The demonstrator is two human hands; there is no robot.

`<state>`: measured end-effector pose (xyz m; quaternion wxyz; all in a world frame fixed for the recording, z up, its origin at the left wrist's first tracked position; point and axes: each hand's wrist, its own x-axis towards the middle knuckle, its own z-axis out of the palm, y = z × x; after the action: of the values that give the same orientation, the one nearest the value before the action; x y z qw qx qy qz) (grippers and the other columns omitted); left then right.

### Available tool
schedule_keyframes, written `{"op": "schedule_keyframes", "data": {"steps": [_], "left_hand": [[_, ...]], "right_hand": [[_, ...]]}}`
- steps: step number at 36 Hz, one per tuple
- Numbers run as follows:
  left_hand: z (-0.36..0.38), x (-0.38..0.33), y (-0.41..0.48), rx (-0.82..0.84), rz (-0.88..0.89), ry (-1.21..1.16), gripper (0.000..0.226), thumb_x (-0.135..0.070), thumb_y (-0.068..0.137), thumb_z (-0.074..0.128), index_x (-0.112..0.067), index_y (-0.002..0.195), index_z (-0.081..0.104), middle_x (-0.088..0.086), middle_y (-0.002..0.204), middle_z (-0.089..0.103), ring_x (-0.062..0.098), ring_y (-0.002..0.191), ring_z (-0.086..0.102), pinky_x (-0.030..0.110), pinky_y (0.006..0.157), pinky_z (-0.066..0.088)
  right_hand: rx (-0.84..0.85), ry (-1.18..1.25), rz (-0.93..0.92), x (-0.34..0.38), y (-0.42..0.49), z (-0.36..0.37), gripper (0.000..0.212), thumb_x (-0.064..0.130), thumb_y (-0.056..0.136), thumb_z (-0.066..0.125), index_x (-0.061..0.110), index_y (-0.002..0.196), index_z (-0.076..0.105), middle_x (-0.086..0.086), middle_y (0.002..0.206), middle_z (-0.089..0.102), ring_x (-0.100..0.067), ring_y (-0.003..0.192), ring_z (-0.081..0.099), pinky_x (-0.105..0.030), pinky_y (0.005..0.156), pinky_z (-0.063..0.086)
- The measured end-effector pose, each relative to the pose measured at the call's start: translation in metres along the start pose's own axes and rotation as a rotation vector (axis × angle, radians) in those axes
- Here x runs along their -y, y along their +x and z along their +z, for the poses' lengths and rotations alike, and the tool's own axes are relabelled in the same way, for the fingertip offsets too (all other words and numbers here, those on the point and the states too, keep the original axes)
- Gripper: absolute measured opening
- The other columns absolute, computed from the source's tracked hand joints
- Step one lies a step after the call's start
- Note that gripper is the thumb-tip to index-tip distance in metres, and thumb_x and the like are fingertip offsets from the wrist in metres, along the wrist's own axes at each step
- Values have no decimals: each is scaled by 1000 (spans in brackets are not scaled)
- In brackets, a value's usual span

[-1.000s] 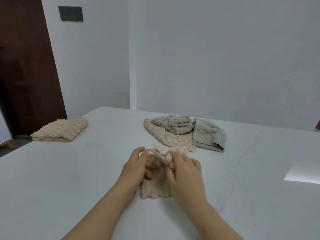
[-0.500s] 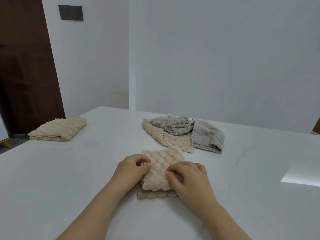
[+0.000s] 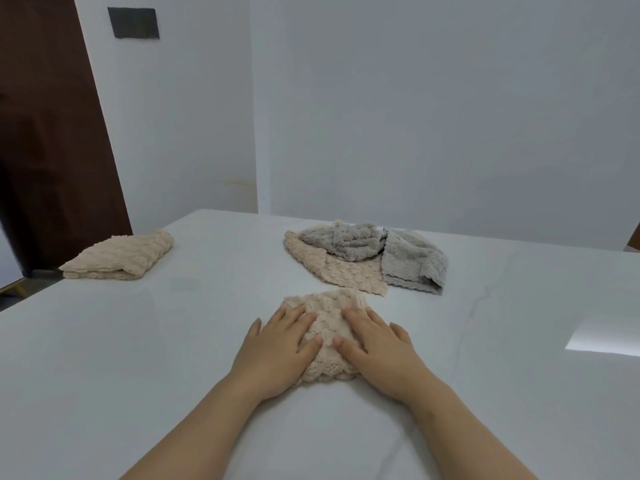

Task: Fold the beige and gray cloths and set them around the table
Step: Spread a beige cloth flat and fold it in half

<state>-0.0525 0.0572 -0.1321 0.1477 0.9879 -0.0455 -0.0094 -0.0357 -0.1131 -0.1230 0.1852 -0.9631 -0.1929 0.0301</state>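
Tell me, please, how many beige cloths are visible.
3: a folded beige textured cloth at the white table's left edge; one under the left hand and right hand; one beneath the gray fluffy cloths, which may hide more.

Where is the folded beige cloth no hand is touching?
In the head view, the folded beige cloth lies at the far left edge of the table, near the brown door, left of the unfolded pile.

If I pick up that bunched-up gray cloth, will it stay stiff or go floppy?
Probably floppy: the bunched-up gray cloth lies in soft, crumpled folds. It looks fluffy, so likely light. Lifting it may tug the beige cloth under it.
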Motion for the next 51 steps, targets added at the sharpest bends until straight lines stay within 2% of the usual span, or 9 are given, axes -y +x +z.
{"op": "schedule_keyframes", "data": {"steps": [15,20,24,28,33,37,43,48,51], "left_hand": [[-4,-5,-3,81,-17,49,52,-46,98,20,-33,147,9,-13,157,-2,14,145,-4,45,117,2],[1,-12,-13,-127,-151,29,65,-56,92,31,-31,147,6,-1,158,3,19,144,9,40,113,13],[1,-17,-21,-269,-395,-35,92,-73,75,43,-14,143,21,5,145,34,24,134,27,38,107,23],[-2,-18,-19,-270,-426,7,78,-77,71,44,-18,122,49,3,131,45,24,125,35,35,101,28],[-2,-11,-12,-225,-381,-30,69,-72,74,45,-15,111,55,3,128,48,25,123,37,36,98,30],[-4,-10,-13,-298,-331,-191,42,-61,76,57,-21,83,43,1,101,57,26,109,46,35,85,35],[-1,-11,-14,-353,-351,-532,41,-43,82,60,-21,110,40,-8,97,55,21,99,55,36,89,42],[-3,-9,-11,-328,-368,-641,71,-35,83,61,-34,139,19,-11,96,60,21,91,58,31,78,41],[-12,-7,-4,-209,-392,-813,53,-28,86,59,-46,125,28,-11,103,62,16,88,62,30,80,48]], "right_hand": [[80,2,47,1,-2,0,58,50,96,27,27,148,14,11,157,5,-11,145,1,-39,116,-1],[-117,79,22,1,-12,4,57,47,94,37,27,146,22,10,156,14,-13,143,15,-34,115,11],[-339,152,200,-2,-19,0,52,44,91,45,20,136,37,1,140,45,-23,129,38,-34,102,30],[-296,-7,346,-2,-18,0,51,54,87,41,17,121,52,-4,123,53,-26,117,39,-36,95,30],[-285,33,305,-2,-13,3,32,48,87,43,16,91,49,-3,99,55,-23,95,40,-36,86,32],[-293,159,210,-1,-10,2,25,40,89,48,16,87,42,0,86,53,-24,87,46,-35,76,33],[-211,448,210,-1,1,-3,28,44,90,48,17,97,42,-2,82,61,-23,83,57,-38,74,44],[-129,563,273,0,15,-10,28,45,89,52,19,98,46,0,78,63,-16,72,58,-36,70,47],[-47,653,336,5,20,-24,28,43,88,55,19,100,48,1,81,64,-14,74,60,-34,70,49]]}}
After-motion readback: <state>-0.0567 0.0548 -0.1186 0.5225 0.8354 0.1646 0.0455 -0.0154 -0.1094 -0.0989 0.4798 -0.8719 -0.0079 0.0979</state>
